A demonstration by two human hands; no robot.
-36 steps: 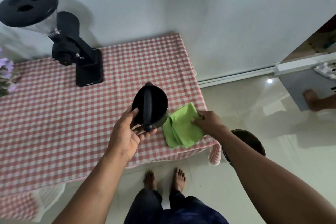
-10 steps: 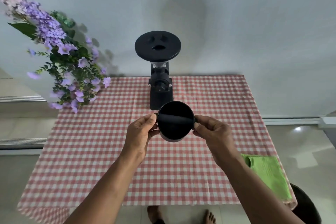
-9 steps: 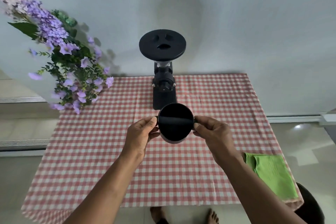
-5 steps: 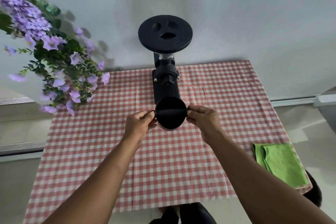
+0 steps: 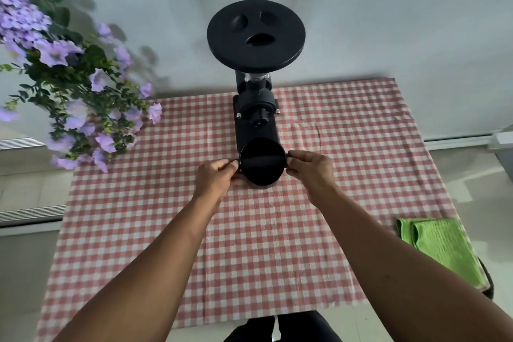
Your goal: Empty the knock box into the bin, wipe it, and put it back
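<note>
The black round knock box, with a bar across its open mouth, stands upright at the middle of the red-checked table, right in front of the black coffee grinder. My left hand pinches its left rim and my right hand pinches its right rim. The folded green cloth lies at the table's right front corner. Only a dark sliver of the bin shows beyond that corner.
A bunch of purple flowers overhangs the table's back left corner. A pale wall runs behind the table. Tiled floor lies to the right, and my dark trousers show below the front edge.
Both hands carried the knock box from the table's right edge to the middle and lowered it in front of the grinder. The green cloth stayed at the right corner.
</note>
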